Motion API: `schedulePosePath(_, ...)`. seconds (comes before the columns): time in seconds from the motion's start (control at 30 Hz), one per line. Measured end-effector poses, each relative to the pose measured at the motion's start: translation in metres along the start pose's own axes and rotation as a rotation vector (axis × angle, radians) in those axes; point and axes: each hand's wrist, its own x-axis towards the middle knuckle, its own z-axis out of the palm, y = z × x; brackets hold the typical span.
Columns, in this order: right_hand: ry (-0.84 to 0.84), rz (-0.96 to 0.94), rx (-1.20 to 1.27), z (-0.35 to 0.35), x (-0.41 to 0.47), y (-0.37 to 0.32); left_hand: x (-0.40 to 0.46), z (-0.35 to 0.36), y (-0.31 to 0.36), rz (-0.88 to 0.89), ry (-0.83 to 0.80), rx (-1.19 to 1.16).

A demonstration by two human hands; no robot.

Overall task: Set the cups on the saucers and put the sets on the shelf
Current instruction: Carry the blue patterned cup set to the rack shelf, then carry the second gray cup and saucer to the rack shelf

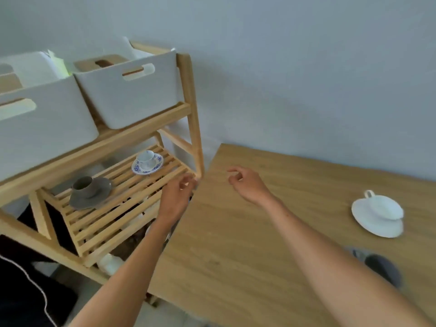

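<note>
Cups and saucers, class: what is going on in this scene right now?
A person is putting cup-and-saucer sets away on a slatted wooden shelf. Two sets already stand there: a grey cup on a grey saucer and a blue-patterned set. Both hands are empty, the left hand at the shelf's front corner, the right hand over the wooden table. A white cup on its saucer is on the table, yet to be shelved.

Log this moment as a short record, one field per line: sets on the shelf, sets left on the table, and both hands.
on shelf: grey cup and saucer; blue-patterned cup and saucer, both on the slatted shelf
on table: white cup and saucer, on the wooden table
left hand: empty, at the shelf's front edge
right hand: empty, fingers loosely curled above the table
</note>
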Motion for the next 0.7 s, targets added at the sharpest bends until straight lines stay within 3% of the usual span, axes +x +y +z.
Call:
schedulePosePath(0.37,0.256,0.059,0.043,-0.142,-0.117,0.06,-0.083,0.133,0.094,0.147,-0.191,-0.112)
schedulePosePath(0.7,0.578,0.267,0.215,-0.211,-0.265,0.158,-0.166,0.218,0.106,0.138,-0.324,-0.146)
